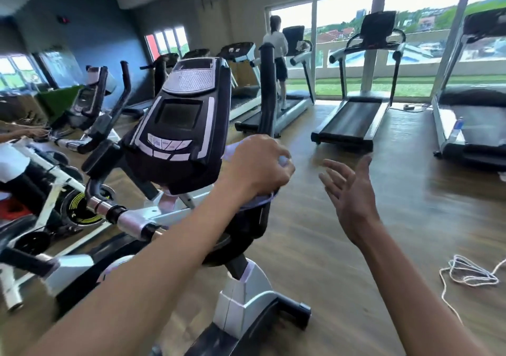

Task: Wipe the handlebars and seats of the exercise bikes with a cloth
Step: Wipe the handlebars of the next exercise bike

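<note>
A black and silver exercise bike stands right in front of me, its console (180,120) facing up at me. My left hand (260,164) is closed around a pale cloth (258,201) pressed onto the bike's right handlebar (267,90), a black upright grip rising above my fist. The cloth's edges show above and below my fingers. My right hand (350,191) hovers to the right of the bike, palm turned left, fingers spread, holding nothing. The left handlebar (120,216) is chrome with black bands. No seat is in view.
More exercise bikes (90,104) line up on the left, where another person's arm (22,132) reaches in. Treadmills (353,120) face the windows at the back; a person (278,54) stands on one. A white cable (465,273) lies coiled on the wooden floor at right.
</note>
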Available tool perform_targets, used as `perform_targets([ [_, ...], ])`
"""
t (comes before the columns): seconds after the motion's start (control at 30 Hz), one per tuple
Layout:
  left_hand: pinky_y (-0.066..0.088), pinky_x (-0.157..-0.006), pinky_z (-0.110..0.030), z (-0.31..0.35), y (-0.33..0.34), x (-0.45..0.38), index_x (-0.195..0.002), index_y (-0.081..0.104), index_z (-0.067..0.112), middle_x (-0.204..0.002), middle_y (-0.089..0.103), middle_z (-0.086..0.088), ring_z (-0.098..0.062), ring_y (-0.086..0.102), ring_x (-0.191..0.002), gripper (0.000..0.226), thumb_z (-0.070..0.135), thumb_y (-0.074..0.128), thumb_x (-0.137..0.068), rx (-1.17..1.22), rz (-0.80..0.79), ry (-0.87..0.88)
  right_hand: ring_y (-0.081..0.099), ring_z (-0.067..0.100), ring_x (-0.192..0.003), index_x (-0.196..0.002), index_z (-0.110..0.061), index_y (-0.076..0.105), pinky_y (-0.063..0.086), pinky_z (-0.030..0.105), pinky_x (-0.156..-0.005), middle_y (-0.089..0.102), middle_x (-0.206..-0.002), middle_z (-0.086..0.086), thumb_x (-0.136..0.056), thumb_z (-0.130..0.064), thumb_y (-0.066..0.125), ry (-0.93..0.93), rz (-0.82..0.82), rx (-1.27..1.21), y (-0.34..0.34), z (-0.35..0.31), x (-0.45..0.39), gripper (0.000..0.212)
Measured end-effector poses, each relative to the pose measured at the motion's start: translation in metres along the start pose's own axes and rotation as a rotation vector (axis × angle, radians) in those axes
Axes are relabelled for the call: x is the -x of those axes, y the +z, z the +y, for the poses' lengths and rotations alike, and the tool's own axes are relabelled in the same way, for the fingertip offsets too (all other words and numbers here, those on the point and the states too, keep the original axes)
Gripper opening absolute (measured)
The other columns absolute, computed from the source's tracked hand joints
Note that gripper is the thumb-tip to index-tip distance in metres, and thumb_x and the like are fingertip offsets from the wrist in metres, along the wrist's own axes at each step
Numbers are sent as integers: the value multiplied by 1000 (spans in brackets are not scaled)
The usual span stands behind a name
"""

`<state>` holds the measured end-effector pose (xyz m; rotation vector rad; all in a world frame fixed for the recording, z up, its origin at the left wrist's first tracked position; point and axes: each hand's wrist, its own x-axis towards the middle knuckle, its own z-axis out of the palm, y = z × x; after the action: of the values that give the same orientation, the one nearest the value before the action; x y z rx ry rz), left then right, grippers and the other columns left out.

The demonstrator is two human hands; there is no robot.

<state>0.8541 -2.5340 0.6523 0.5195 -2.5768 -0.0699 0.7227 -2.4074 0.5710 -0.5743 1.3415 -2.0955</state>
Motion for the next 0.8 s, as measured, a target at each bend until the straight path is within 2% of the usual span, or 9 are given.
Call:
perform_targets([
  [0.07, 48, -96, -30, 9, 9, 24, -89, 83, 19, -97, 78, 6, -19, 68, -100, 24, 29, 61, -81, 56, 167, 41, 58, 16, -130, -116, -20, 68, 33, 34, -119, 54, -148, 8, -102, -67, 11, 12, -21, -6, -2, -3, -4, 75],
  [0.13, 47, -101, -30, 19, 16, 57, -83, 81, 16, -94, 76, 7, -19, 68, -102, 14, 19, 67, -81, 108, 287, 172, 58, 18, -130, -114, -20, 68, 34, 33, -117, 57, -145, 6, -103, -64, 11, 11, -24, -16, -2, -5, -7, 73],
  [0.2, 46, -106, -34, 26, 25, 73, -73, 76, 13, -87, 74, 6, -21, 69, -102, 9, 13, 70, -80, 21, 307, 368, 59, 18, -129, -111, -20, 69, 36, 32, -115, 62, -139, 4, -104, -63, 11, 12, -44, -31, -2, -5, -11, 73],
  [0.27, 46, -105, -37, 16, 27, 67, -73, 76, 12, -88, 74, 5, -23, 69, -102, 8, 11, 72, -80, -14, 310, 427, 61, 18, -126, -109, -20, 70, 37, 32, -114, 65, -134, 2, -104, -63, 12, 28, -73, -36, 0, -4, -12, 72],
  [0.33, 48, -102, -41, 8, 25, 48, -77, 78, 12, -92, 75, 4, -23, 68, -102, 7, 11, 73, -81, 20, 340, 358, 63, 17, -124, -109, -20, 70, 38, 30, -111, 66, -132, 1, -104, -63, 11, 33, -99, -36, 1, -4, -16, 73],
  [0.43, 50, -98, -44, 12, 21, 22, -82, 80, 16, -95, 75, 5, -16, 67, -99, 9, 18, 71, -79, 91, 395, 48, 65, 15, -120, -111, -19, 70, 41, 26, -102, 67, -130, 1, -105, -62, 11, 48, -129, -33, 5, -2, -21, 73],
  [0.5, 49, -101, -44, 20, 23, 24, -92, 80, 17, -100, 74, 4, -15, 66, -102, 17, 20, 70, -79, 79, 435, -98, 66, 14, -118, -117, -15, 68, 43, 23, -98, 68, -129, 1, -105, -61, 11, 59, -164, -24, 8, 3, -21, 75],
  [0.63, 43, -112, -37, 38, 30, 69, -122, 72, 12, -123, 68, 1, -17, 58, -122, 30, 10, 71, -92, 93, 545, -174, 67, 13, -117, -118, -14, 69, 44, 23, -98, 69, -127, 1, -105, -62, 13, 80, -212, 1, 12, 16, -19, 75],
  [0.8, 47, -111, -46, 35, 41, 127, -126, 69, 3, -128, 68, -5, -21, 59, -128, 30, 3, 69, -97, 17, 610, -147, 67, 13, -117, -112, -16, 70, 45, 29, -109, 71, -123, -1, -107, -57, 16, 4, -258, 60, 30, 23, -8, 68],
])
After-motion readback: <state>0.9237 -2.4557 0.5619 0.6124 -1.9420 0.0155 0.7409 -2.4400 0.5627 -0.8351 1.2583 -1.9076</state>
